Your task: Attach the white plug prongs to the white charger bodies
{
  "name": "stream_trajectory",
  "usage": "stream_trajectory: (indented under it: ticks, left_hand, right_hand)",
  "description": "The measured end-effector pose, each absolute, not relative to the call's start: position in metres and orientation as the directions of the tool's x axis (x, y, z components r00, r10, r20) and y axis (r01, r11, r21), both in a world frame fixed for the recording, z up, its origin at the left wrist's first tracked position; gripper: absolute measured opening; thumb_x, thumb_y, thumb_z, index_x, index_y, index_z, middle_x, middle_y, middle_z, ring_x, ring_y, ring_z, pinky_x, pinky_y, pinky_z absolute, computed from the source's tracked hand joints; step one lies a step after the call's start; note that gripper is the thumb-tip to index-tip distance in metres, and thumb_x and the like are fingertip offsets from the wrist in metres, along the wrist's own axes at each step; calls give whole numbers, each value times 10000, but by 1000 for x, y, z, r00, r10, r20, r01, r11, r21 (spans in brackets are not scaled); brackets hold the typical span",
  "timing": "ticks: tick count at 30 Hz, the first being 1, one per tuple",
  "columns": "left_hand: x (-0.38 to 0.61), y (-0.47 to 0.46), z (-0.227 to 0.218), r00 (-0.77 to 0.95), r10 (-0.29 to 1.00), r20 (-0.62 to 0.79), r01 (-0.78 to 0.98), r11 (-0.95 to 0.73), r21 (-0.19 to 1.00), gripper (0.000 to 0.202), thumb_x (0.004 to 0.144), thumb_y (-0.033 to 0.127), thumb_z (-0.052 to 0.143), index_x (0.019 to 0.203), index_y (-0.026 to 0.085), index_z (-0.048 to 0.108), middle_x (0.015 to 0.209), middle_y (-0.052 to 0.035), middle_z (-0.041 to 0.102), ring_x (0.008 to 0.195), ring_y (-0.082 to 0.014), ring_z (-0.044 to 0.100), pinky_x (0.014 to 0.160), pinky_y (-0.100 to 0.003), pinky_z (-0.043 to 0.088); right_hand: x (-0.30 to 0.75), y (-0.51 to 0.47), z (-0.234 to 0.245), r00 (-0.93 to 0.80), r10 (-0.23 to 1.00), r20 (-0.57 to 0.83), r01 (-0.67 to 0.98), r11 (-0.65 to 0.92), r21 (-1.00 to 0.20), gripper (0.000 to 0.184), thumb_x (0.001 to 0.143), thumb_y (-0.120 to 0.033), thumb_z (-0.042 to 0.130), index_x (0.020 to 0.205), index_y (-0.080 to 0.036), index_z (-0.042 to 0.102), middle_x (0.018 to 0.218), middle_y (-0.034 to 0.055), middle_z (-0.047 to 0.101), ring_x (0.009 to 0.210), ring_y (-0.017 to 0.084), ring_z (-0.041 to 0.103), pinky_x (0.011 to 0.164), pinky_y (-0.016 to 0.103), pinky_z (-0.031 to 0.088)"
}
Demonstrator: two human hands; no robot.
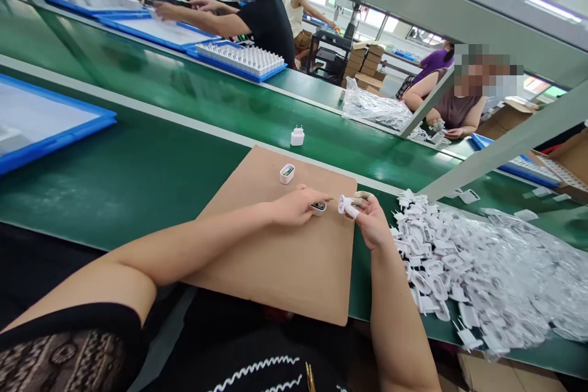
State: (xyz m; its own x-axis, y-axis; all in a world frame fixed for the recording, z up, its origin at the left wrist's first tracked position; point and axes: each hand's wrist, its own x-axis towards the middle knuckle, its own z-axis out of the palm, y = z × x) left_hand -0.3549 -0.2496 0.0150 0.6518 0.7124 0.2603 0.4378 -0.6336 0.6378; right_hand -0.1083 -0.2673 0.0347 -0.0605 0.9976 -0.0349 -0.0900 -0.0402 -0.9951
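My left hand (296, 204) rests on the brown cardboard sheet (285, 257), fingers closed around a small white charger shell (318, 207) with a dark opening. My right hand (371, 217) hovers over the sheet's right edge and pinches a white plug cap (348, 204) with metal pins. Another open white shell (287, 173) lies on the cardboard farther away. A finished white charger (297, 135) stands upright on the green belt beyond the sheet.
A large heap of white plug caps (459, 263) lies to the right on the green belt (138, 165). A blue tray (41, 122) sits far left. Other people work across the belt beside a blue tray of parts (241, 60) and a plastic bag (374, 107).
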Motion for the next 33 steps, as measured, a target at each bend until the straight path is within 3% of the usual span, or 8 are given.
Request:
stream_trajectory:
  ticks: [3,7,9,17,22,24,27,33]
  left_hand:
    - [-350,-253,-3,475,838,267,364,-463,808,640,825,322,740,1427,209,553,1358,-131,626,1137,-261,658,955,-389,534]
    - [-351,-250,-12,401,886,231,306,-368,878,293,820,395,757,1029,195,713,1020,-70,685,930,-231,668,838,-371,558]
    - [-351,-249,-11,400,882,247,288,-377,880,301,797,399,786,1011,198,716,1009,-62,684,929,-228,658,839,-366,547]
    - [-346,-251,-9,435,851,294,257,-431,865,258,810,354,789,1000,188,732,951,-62,709,908,-220,644,816,-344,513]
    - [-347,-251,-10,430,854,291,197,-404,893,267,805,322,780,1028,180,746,1008,-78,713,936,-224,658,864,-354,525]
    - [-348,-250,-10,439,856,272,185,-382,905,235,821,328,765,999,175,756,984,-75,705,911,-219,656,848,-348,526]
    - [-349,-249,-9,440,863,246,183,-355,917,239,810,343,780,977,173,756,967,-68,687,881,-211,646,812,-337,521]
    - [-349,-247,-12,454,839,299,143,-400,905,168,820,325,761,897,177,744,921,-55,662,873,-201,639,810,-324,502]
  right_hand:
    - [-111,-266,28,-5,999,33,90,34,-995,535,621,-368,895,1079,-241,649,933,32,740,849,200,694,822,376,571]
    - [-110,-263,15,-51,990,135,494,143,-858,319,767,-441,765,993,-217,746,959,84,743,850,224,662,827,410,553]
    - [-109,-261,10,-93,985,146,613,173,-771,313,801,-441,722,1024,-226,767,963,81,742,832,223,644,831,419,545]
    - [-131,-271,31,22,989,144,228,135,-964,340,778,-405,756,1083,-262,709,1057,39,713,792,162,633,784,352,559]
    - [-136,-283,45,-75,989,128,238,142,-961,272,776,-401,805,992,-257,723,1051,58,715,882,207,666,863,399,561]
    - [-137,-285,47,-92,970,224,361,242,-901,245,811,-363,784,1029,-266,727,1041,58,706,891,216,664,870,409,558]
    - [-141,-285,48,-208,888,410,626,443,-642,194,902,-284,674,1084,-273,741,1003,65,689,934,241,638,872,419,541]
    - [-154,-279,45,-442,821,362,741,562,-368,311,935,-164,534,1182,-254,700,1069,87,690,1054,267,629,917,417,532]
